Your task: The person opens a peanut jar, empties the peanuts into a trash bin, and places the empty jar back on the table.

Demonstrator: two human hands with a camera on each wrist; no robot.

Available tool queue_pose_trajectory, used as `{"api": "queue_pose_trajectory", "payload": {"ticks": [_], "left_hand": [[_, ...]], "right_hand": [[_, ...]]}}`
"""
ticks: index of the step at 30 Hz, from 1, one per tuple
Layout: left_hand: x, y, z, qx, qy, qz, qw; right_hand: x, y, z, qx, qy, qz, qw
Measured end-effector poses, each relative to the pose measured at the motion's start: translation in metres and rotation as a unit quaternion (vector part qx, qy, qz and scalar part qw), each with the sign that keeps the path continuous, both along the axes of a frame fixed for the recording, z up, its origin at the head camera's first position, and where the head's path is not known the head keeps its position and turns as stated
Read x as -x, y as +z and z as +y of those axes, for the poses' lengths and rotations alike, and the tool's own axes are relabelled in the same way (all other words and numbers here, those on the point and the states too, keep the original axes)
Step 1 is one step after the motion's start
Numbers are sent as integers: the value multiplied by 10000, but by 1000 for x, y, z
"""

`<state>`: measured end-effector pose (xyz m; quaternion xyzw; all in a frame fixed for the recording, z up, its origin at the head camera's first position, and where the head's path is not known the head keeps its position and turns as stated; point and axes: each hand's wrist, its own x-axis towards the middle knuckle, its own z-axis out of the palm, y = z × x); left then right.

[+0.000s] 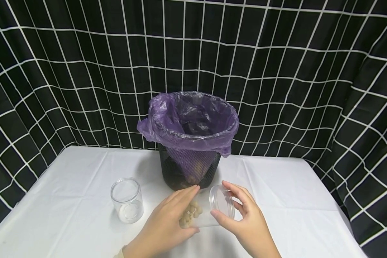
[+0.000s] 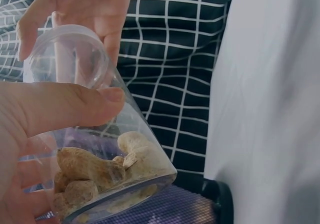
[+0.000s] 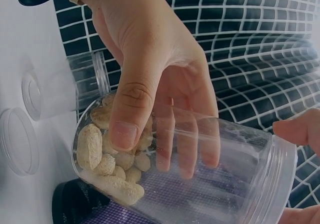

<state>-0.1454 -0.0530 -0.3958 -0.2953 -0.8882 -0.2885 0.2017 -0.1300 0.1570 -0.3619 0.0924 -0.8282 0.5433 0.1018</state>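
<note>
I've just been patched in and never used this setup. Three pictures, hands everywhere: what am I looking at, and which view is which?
There is no machine here: a person works with two bare hands. The big picture comes from a camera on their head, looking down at a table with a white cloth. The two smaller pictures come from cameras strapped to each wrist, so they show the same action close up.

The left hand grips a clear jar lying on its side, with peanuts in shells gathered at its closed end. The right hand holds the jar's lidded end by the rim. In the right wrist view the peanuts show clearly.

Standing on the table are a second, empty jar and, behind the hands, a black mesh bin lined with a purple bag.
</note>
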Motion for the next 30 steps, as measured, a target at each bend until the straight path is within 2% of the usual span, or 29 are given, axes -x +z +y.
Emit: {"api": "queue_pose_trajectory", "payload": {"ticks": [8,17,24,30], "left_hand": [[0,0,0,52,-8,-3,10000],[0,0,0,105,51,-14,9999],[-1,1,0,103,62,-57,9999],[-1,1,1,94,59,-67,9999]], "right_hand": [[0,2,0,-372,-150,116,9991],[-1,3,0,-288,-234,-482,9981],[-1,2,0,-215,1,-82,9997],[-1,2,0,-372,-54,176,9991]]}}
